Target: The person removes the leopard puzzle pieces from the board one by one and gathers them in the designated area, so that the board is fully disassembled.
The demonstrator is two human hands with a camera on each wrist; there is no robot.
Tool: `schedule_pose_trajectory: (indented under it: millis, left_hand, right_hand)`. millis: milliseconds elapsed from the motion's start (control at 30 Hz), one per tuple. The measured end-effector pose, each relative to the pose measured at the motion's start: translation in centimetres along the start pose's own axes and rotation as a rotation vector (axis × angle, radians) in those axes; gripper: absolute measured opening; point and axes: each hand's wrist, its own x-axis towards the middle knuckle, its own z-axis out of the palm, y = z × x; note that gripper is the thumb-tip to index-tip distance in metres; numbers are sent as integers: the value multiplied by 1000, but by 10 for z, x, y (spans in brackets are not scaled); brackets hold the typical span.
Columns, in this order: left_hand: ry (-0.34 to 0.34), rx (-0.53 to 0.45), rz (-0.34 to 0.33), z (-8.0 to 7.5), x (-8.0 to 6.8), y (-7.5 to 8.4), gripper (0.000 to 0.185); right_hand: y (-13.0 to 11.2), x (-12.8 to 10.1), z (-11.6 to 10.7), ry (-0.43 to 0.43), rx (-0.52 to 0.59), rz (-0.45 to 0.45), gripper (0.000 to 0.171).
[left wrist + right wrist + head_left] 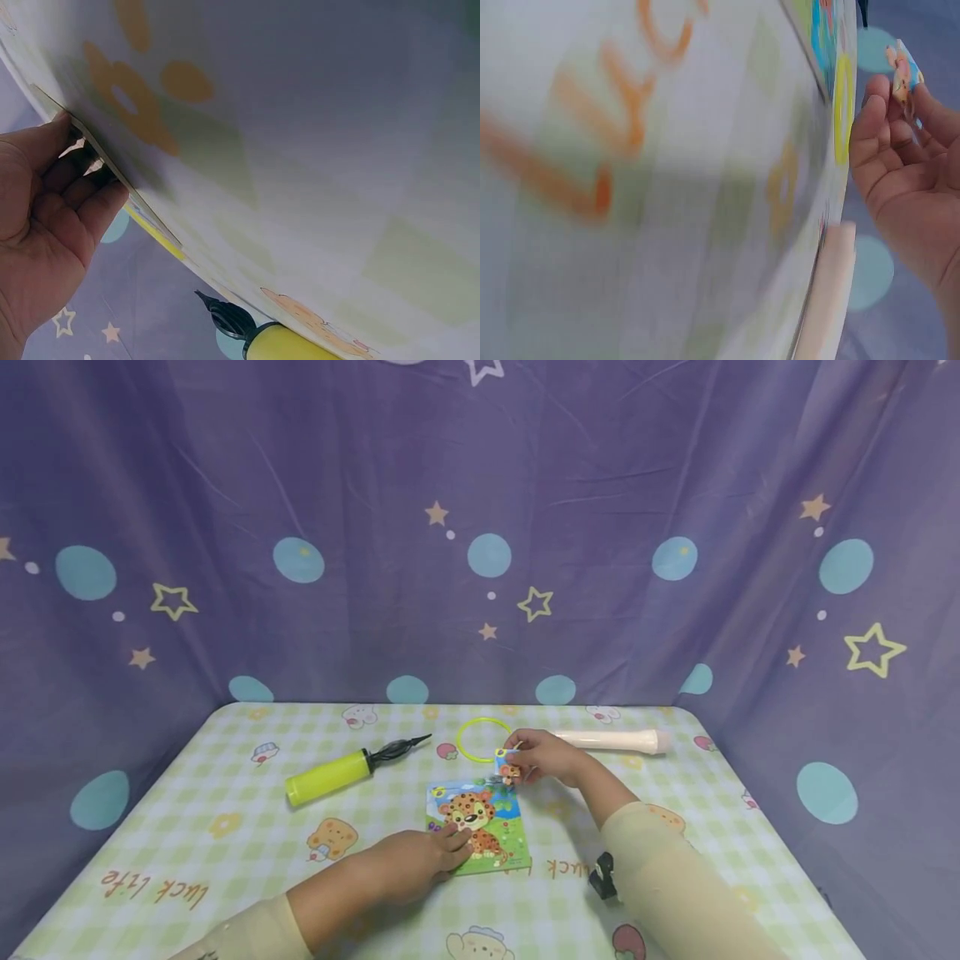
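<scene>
From my distant place, I see the picture board [504, 842], printed with a spotted animal, lying on the checkered tablecloth [255, 827]. The left hand [416, 862] rests on its lower left part, with loosely bent fingers, and covers some of the print. The right hand [546, 757] is beside the upper right corner of the board; its thumb and fingertips are close together and pinch a small printed piece [506, 763] near this corner.

Behind the board, I find the yellow ring [458, 740]; the right hand hides a part of it from me. The yellow-green pump [330, 778] lies to the left, its black nozzle pointing toward the ring. The pale tube [615, 742] lies behind the right hand, which covers its near end. A purple curtain [487, 468] hangs beyond the table.
</scene>
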Motion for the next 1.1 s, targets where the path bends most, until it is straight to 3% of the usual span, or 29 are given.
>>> schedule_pose_trajectory:
  millis: [300,600,967,1100]
  left_hand:
    - [20,5,3,1,-3,0,49]
    - [18,-40,-6,2,-3,0,49]
    - [27,-18,2,1,-3,0,48]
    - [23,-16,4,2,-3,0,48]
  right_hand:
    - [12,-23,-20,22,-151,89,20]
    - [14,-23,-14,79,-524,136,8]
    - [1,-26,1,146,-699,211,13]
    - [-1,-24,5,168,-831,214,15]
